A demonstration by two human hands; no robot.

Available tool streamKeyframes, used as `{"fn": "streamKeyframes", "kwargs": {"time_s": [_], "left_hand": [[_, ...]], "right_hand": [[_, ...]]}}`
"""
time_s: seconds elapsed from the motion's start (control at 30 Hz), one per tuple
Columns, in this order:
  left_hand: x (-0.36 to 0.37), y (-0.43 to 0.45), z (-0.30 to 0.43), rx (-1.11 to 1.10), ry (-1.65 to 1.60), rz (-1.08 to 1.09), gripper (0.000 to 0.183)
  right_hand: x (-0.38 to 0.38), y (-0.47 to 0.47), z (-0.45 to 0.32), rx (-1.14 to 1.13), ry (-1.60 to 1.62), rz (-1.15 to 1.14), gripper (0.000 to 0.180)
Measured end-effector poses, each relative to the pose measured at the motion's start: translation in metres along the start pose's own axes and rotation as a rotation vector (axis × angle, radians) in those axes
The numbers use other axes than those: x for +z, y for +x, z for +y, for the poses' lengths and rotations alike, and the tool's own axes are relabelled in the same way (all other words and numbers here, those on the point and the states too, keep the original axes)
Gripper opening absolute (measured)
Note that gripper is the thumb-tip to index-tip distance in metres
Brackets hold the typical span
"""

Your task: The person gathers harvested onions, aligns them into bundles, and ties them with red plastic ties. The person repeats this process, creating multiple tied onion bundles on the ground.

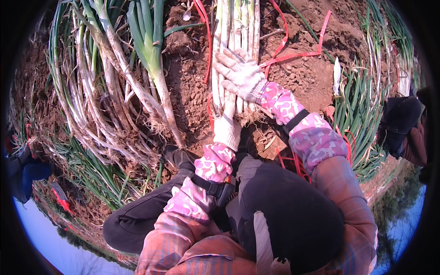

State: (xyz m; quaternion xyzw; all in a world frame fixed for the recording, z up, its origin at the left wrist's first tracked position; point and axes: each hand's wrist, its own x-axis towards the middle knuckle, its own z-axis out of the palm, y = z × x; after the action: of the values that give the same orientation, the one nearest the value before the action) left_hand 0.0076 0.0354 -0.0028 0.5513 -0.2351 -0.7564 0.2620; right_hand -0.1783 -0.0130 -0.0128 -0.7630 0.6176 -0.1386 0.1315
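Observation:
A bunch of long-stemmed green onions [237,31] lies before me on the soil, its white stalks side by side and the roots towards me. Across the stalks rests my right hand [242,74], in a whitish knitted glove, palm down with the fingers apart. My left hand [227,129], gloved alike, is at the root end of the bunch; its fingers are partly hidden, so its grip is unclear. A red plastic strap [295,56] runs out from beside the bunch on the right. Another red strap [208,44] lies along its left side.
On the left, a heap of loose green onions [110,79] carries dirt and tangled roots. More green onions [357,127] lie at the right. Red straps [297,165] are near my knee [288,206]. Parts of other people show at the left [31,175] and right [402,127] rims.

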Motion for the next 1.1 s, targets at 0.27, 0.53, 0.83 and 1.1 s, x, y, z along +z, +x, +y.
{"fn": "streamKeyframes", "kwargs": {"time_s": [0.27,0.53,0.83,1.1], "left_hand": [[-0.021,0.016,0.010,-0.004,0.879,0.180,0.041],[-0.013,0.021,0.005,0.007,-0.065,-0.001,0.038],[-0.034,0.022,0.031,-0.139,0.099,-0.118,0.043],[-0.007,-0.001,0.016,-0.325,-0.270,0.155,0.047]], "right_hand": [[0.011,-0.004,0.001,0.030,0.021,-0.005,0.069],[0.008,-0.003,0.003,0.033,0.036,-0.046,0.072],[0.006,-0.004,0.004,0.042,0.067,-0.003,0.076],[0.008,-0.003,0.004,0.068,0.056,-0.013,0.074]]}}
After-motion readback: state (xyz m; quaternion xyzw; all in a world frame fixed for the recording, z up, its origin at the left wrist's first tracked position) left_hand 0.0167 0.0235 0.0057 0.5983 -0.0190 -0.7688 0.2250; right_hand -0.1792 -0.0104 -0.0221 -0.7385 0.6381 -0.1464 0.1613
